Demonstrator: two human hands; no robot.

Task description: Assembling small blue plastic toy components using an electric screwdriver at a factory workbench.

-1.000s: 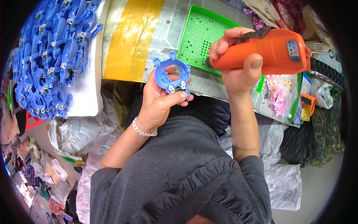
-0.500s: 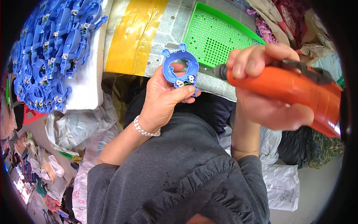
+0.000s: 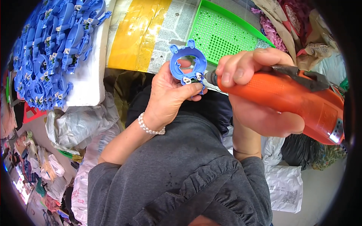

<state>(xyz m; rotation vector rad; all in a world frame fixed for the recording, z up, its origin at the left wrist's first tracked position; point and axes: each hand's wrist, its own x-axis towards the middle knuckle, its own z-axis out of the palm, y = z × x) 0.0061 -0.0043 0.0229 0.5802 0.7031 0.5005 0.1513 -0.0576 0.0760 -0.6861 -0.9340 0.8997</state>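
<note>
My left hand [image 3: 168, 94] grips a blue ring-shaped plastic part [image 3: 174, 64], thumb across its lower end. Two small tabs stick up at the part's top, and two small white pieces sit near its bottom. In my right hand [image 3: 249, 86] is an orange electric screwdriver [image 3: 279, 90], its fingers wrapped round the body and its black lever near the top. The driver's nose points left at the lower part of the ring, close beside it. Whether its tip touches the part cannot be made out.
Several similar blue parts [image 3: 58, 49] lie piled on a white foam board [image 3: 90, 75] at the left. A green perforated tray [image 3: 222, 35] rests on the table ahead, right of yellow tape [image 3: 137, 34]. Pink parts [image 3: 273, 32] lie at the far right, with plastic bags below.
The screwdriver has moved left and slightly down, nearer the blue part. My left hand has shifted the part a little to the right and up.
</note>
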